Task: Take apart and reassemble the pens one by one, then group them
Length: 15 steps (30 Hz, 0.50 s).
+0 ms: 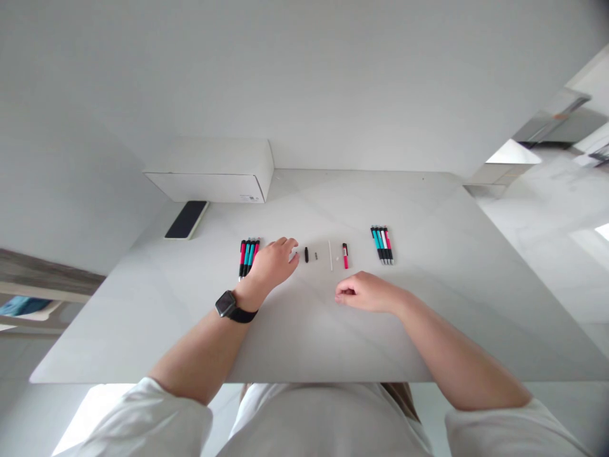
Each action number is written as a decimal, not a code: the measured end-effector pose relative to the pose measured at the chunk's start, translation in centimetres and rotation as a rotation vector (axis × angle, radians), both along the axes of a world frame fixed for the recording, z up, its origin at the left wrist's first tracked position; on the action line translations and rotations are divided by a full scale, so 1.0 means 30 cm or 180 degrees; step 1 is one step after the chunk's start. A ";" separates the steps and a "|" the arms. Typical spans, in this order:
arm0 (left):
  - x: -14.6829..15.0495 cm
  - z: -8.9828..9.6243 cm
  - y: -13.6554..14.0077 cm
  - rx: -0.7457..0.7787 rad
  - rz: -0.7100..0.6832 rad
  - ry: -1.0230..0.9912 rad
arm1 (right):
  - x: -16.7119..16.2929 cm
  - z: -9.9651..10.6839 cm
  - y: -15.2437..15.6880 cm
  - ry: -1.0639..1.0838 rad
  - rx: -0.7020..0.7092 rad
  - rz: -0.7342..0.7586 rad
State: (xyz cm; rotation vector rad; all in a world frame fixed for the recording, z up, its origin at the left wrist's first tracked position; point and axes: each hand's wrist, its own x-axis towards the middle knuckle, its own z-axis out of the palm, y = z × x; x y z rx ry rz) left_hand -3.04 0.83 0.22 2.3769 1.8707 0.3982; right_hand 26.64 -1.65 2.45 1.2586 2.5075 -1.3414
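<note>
My left hand (pixel 276 260) is over the table with thumb and forefinger apart, beside a tiny pale piece (pixel 294 250) that its fingers partly cover. Its wrist hides part of a row of red and teal pens (pixel 247 256). To its right lie a black pen grip (pixel 306 254), a small spring (pixel 316 256), a thin white refill (pixel 330 255), a tiny white piece (pixel 337 258) and a pink pen barrel (pixel 345 256) with a black top. Below the barrel, my right hand (pixel 364 292) rests with curled fingers; nothing shows in them.
Several teal, white and pink pens (pixel 382 245) lie side by side at the right. A white box (pixel 209 184) stands at the back left against the wall, with a phone (pixel 187 219) in front of it. The white table (pixel 304 343) has its near edge at my body.
</note>
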 end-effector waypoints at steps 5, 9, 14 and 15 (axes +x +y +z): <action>-0.003 -0.035 0.009 -0.0057 -0.0216 -0.0193 | -0.043 0.045 -0.001 0.0401 0.0277 0.0110; -0.008 -0.022 0.022 0.0102 -0.0225 -0.0678 | -0.099 0.064 0.049 0.0568 0.1120 -0.0006; -0.001 0.026 0.028 0.0199 0.0059 -0.1787 | -0.209 0.049 0.176 0.0163 0.2095 -0.0070; -0.001 0.031 0.030 0.0180 0.0155 -0.2035 | -0.234 0.040 0.206 0.0092 0.2186 -0.0048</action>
